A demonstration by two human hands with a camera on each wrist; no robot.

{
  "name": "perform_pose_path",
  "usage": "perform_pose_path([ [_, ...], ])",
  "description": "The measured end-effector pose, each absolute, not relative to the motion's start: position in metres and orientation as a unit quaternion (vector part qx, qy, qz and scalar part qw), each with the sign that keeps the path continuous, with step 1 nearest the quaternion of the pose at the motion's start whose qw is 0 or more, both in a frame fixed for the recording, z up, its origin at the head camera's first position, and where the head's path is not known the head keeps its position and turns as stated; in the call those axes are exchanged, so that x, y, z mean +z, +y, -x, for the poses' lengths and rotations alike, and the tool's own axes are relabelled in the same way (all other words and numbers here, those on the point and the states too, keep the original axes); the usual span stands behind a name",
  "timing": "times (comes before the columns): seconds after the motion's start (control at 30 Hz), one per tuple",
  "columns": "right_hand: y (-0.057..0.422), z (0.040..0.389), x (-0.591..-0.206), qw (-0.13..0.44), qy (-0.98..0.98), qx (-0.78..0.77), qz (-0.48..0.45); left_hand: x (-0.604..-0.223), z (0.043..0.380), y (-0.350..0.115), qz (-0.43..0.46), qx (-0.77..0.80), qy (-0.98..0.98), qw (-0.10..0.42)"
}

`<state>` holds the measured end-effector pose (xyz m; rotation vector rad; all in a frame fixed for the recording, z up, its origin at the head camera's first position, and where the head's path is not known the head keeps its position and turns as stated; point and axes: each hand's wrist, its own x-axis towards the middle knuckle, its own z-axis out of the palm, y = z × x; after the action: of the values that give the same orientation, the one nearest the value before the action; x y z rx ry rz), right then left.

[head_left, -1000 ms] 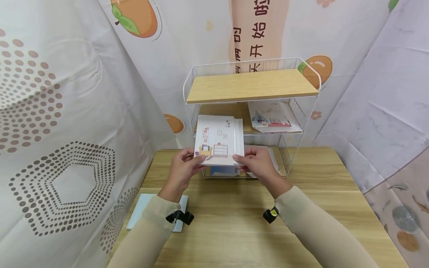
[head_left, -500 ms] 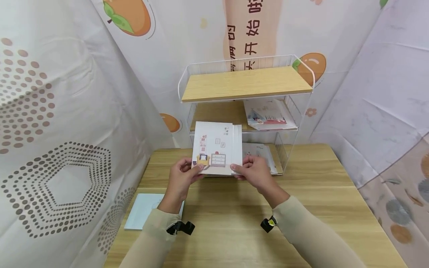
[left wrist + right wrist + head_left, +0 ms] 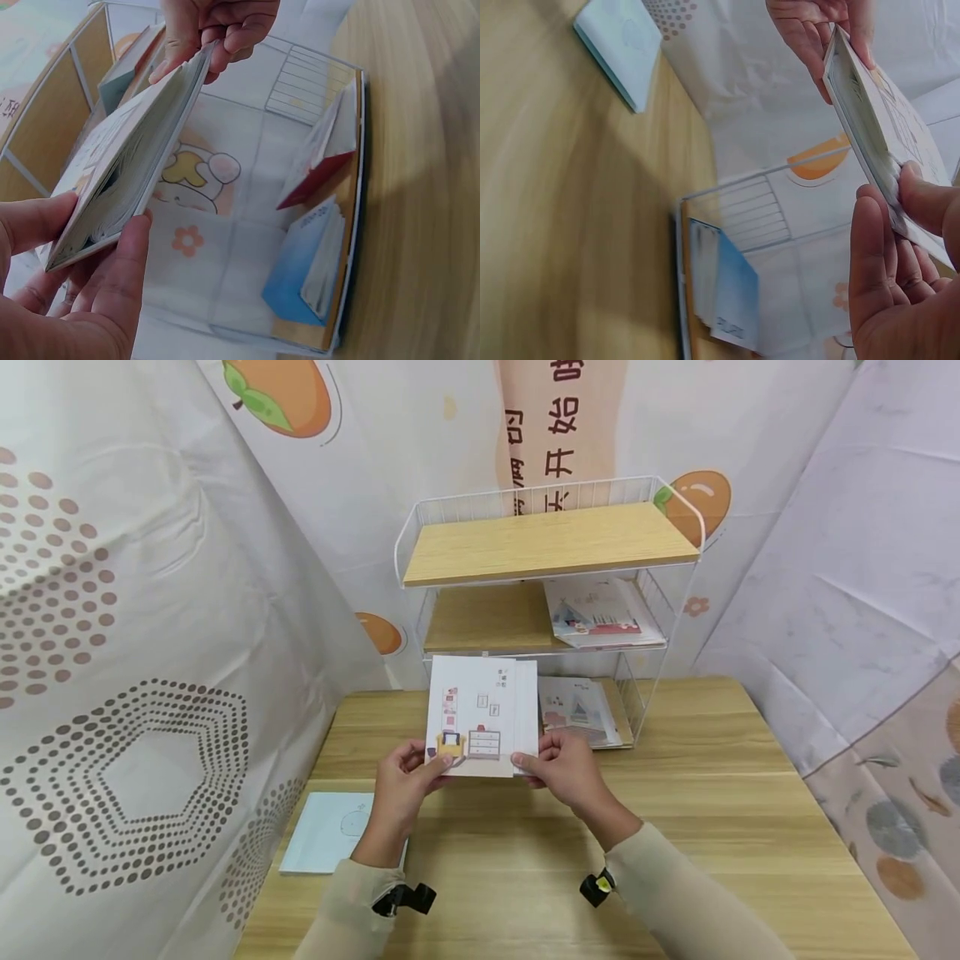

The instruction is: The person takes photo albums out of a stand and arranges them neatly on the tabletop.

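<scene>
In the head view a white notebook [image 3: 472,714], its cover printed with a yellow armchair and a chest of drawers, is held up in front of the rack. My left hand [image 3: 401,777] pinches its lower left corner. At the lower right corner, my right hand [image 3: 566,772] grips it with thumb on top. A white strip shows along the cover's right side. Seen edge-on in the left wrist view, the notebook [image 3: 112,172] has its pages slightly spread between the covers.
A white wire rack with wooden shelves [image 3: 540,539] stands at the table's back. Notebooks [image 3: 600,614] lie on the middle shelf's right, another [image 3: 577,710] below. A blue notebook [image 3: 296,270] sits on the bottom shelf. A pale blue notebook [image 3: 322,831] lies at left.
Both hands have drawn the white notebook down and back from the rack. The notebook on the bottom shelf's right now shows more, while the blue one is hidden in the head view.
</scene>
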<state>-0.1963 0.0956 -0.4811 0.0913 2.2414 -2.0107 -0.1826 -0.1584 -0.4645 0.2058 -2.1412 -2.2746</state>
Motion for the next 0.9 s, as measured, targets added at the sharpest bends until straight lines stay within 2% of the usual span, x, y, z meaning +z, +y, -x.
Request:
perform_pose_path([
  [0.43, 0.085, 0.163, -0.526, 0.088, 0.739, -0.665, -0.063, -0.514, 0.153, -0.163, -0.104, -0.704, -0.702, -0.011],
  [0.9, 0.075, 0.144, -0.570, 0.123, 0.760, -0.638, -0.028, -0.549, 0.128, -0.178, -0.149, -0.699, -0.699, -0.043],
])
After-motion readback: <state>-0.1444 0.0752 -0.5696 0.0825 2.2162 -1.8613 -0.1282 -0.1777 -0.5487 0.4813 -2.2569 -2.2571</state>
